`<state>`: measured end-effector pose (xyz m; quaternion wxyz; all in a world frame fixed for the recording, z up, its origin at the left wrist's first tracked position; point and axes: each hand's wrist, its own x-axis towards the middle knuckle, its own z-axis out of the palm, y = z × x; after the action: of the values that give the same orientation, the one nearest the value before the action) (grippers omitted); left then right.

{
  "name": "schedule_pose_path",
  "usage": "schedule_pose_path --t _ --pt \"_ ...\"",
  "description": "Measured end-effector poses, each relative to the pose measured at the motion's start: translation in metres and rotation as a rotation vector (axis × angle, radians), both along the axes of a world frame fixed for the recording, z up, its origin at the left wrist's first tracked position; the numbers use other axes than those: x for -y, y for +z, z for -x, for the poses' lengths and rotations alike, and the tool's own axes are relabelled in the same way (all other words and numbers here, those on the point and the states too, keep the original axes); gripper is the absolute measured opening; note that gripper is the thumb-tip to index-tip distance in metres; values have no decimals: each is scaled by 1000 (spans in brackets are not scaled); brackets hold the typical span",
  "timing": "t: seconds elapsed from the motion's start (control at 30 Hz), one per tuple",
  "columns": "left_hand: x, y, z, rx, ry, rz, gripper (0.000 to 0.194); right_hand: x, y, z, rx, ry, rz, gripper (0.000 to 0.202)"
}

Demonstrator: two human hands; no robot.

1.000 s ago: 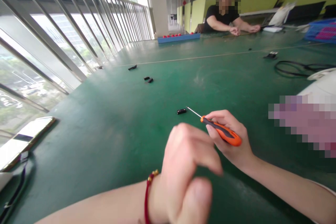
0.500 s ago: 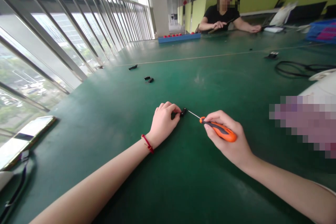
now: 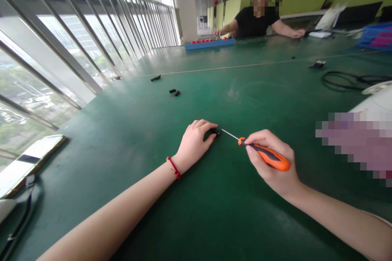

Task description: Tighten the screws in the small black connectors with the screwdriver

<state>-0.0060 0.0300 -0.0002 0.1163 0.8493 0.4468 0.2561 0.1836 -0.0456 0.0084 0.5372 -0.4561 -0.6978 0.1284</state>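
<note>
My left hand (image 3: 196, 143), with a red cord bracelet at its wrist, has thumb and fingertips closed around a small black part (image 3: 217, 133) on the green table (image 3: 190, 220). The fingers cover much of that part. To its right, my right hand (image 3: 274, 163) grips a screwdriver (image 3: 269, 156) with an orange and dark grey handle. Its thin metal shaft points left, and the tip is close to the black part; whether they touch cannot be made out.
Small black pieces (image 3: 174, 93) and another black piece (image 3: 156, 78) lie farther off. At the left edge is a phone (image 3: 43, 149). A black cable (image 3: 339, 85) lies right. Across the table, a person (image 3: 254, 24) sits behind a blue tray (image 3: 210, 45).
Both my hands have shifted slightly right, the screwdriver moving with the right one. The black part is now more covered by my left fingers. The person's one hand has moved to the blue tray.
</note>
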Motion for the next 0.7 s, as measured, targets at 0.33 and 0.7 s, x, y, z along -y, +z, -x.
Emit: schedule_pose_path --t 0.33,0.7 --pt "5 4 -2 -5 73 -49 8 1 2 0 37 4 -32 7" --pt "5 4 -2 20 68 -43 8 0 1 2 3 2 22 7"
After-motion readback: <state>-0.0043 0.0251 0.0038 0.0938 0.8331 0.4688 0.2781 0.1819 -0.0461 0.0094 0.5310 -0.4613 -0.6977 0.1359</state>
